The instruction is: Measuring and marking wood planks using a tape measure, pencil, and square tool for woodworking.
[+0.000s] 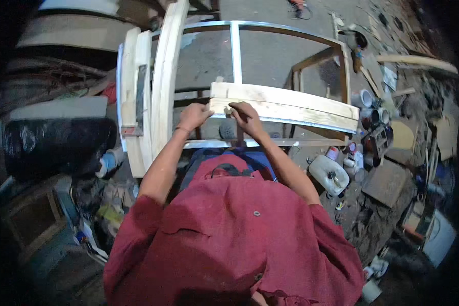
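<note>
A pale wooden plank (290,104) lies across a grey metal frame (235,51). My left hand (193,116) rests on the plank's left end, fingers curled over its near edge. My right hand (244,115) sits just beside it on the same edge, fingers pinched together on something too small to make out. Both forearms reach up from my red shirt. Long pale boards (164,81) stand upright on the frame's left side.
A white plastic jug (329,174) and several tins (372,115) lie on the ground to the right with scrap wood. A black bundle (56,145) and a wooden box (33,219) sit at the left.
</note>
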